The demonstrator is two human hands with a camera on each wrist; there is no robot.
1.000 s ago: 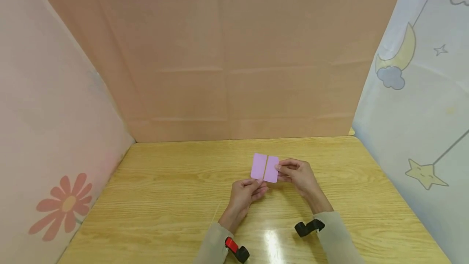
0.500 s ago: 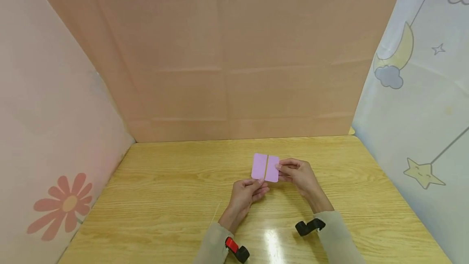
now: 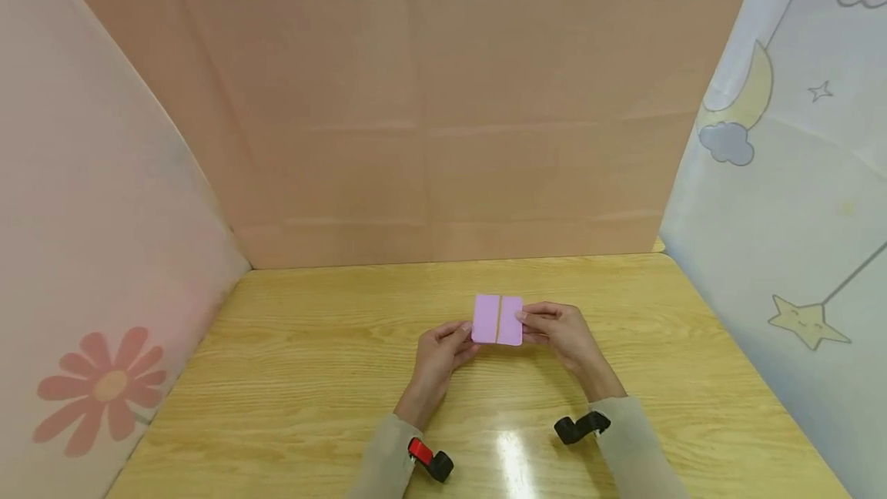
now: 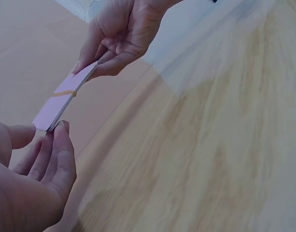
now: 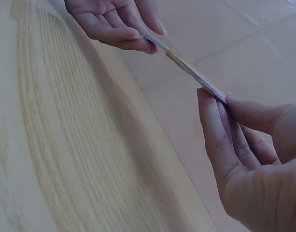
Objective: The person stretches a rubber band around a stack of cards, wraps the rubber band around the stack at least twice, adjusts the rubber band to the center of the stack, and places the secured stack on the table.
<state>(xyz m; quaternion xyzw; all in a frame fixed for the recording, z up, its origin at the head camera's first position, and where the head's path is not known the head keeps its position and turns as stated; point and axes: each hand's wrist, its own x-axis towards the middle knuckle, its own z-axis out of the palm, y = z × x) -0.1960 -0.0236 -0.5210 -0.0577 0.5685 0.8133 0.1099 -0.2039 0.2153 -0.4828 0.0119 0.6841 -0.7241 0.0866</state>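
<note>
A thin stack of pink cards [image 3: 487, 319] with rounded corners is held above the table between both hands. Around its middle runs a tan rubber band [image 3: 499, 319], seen edge-on in the right wrist view. My left hand [image 3: 438, 360] pinches the stack's left edge, thumb on top and fingers beneath. At the opposite edge, my right hand [image 3: 564, 333] grips it the same way. Several layers show along the side of the stack in the left wrist view. The underside is hidden in the head view.
The wooden table [image 3: 312, 376] ends at a tan cloth backdrop [image 3: 423, 114]. A pale wall with a flower [image 3: 107, 387] stands at the left, another with a moon and star [image 3: 807, 322] at the right. Black wrist mounts [image 3: 580, 427] sit on the sleeves.
My left hand has shifted from the stack's lower edge to its left edge. The stack has turned slightly straighter and moved a little left, with my right hand still holding it.
</note>
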